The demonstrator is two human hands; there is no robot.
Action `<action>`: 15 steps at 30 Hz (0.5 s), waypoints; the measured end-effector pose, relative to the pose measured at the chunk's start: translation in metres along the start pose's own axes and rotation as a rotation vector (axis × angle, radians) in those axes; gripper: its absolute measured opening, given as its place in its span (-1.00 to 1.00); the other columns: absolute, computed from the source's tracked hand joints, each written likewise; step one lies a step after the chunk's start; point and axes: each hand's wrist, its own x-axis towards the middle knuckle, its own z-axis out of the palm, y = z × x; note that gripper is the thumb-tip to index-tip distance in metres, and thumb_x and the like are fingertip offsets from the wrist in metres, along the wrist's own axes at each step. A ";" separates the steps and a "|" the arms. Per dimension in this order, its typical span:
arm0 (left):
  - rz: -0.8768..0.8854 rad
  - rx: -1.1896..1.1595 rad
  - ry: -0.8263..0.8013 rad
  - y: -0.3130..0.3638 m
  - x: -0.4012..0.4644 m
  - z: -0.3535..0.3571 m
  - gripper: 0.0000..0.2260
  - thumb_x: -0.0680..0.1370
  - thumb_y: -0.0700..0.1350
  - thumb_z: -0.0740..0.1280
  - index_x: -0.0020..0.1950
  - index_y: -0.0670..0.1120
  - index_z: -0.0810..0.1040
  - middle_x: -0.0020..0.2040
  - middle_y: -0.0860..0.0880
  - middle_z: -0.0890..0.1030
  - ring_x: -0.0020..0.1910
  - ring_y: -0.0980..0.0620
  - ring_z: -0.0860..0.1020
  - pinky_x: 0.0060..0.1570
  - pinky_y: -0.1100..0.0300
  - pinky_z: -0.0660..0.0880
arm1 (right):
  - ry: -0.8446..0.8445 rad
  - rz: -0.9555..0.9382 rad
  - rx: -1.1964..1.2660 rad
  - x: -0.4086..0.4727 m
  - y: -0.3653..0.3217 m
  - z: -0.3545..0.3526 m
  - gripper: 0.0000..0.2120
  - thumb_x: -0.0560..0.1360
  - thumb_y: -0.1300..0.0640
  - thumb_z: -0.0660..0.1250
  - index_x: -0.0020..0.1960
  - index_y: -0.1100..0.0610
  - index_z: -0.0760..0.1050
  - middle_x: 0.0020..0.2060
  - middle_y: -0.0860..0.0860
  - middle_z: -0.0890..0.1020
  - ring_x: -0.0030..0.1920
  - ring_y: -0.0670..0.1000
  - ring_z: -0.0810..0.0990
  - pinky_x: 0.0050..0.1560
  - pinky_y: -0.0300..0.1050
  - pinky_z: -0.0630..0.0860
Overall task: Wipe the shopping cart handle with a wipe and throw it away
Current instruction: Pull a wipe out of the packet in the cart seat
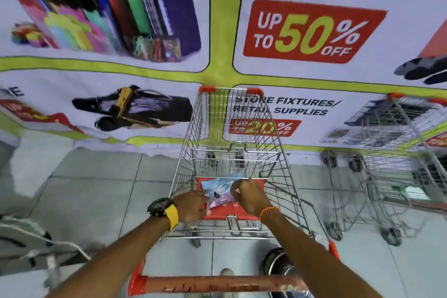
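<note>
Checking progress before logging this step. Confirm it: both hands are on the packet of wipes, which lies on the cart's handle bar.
Not quite. In the head view both hands, left hand and right hand, are on the packet of wipes, but it rests on the red child-seat flap inside the cart, not on the handle bar, which is bare.

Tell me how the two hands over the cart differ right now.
The left hand lies fairly flat with fingers spread against the wipes pack; the right hand is curled, pinching at the pack's top. The left wrist wears a black watch with a yellow strap; the right wrist wears an orange bracelet. Both are bare and touch the pack on the red child seat flap.
</note>
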 end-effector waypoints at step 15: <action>-0.175 -0.118 -0.108 -0.042 0.070 0.053 -0.29 0.59 0.07 0.21 0.54 -0.23 -0.08 0.58 -0.23 -0.09 0.56 -0.17 -0.03 0.52 0.07 0.05 | -0.127 -0.108 -0.358 0.075 -0.003 0.084 -0.88 0.44 0.19 0.46 -0.02 0.14 0.64 -0.08 0.11 0.67 -0.06 0.21 0.68 -0.14 0.06 0.65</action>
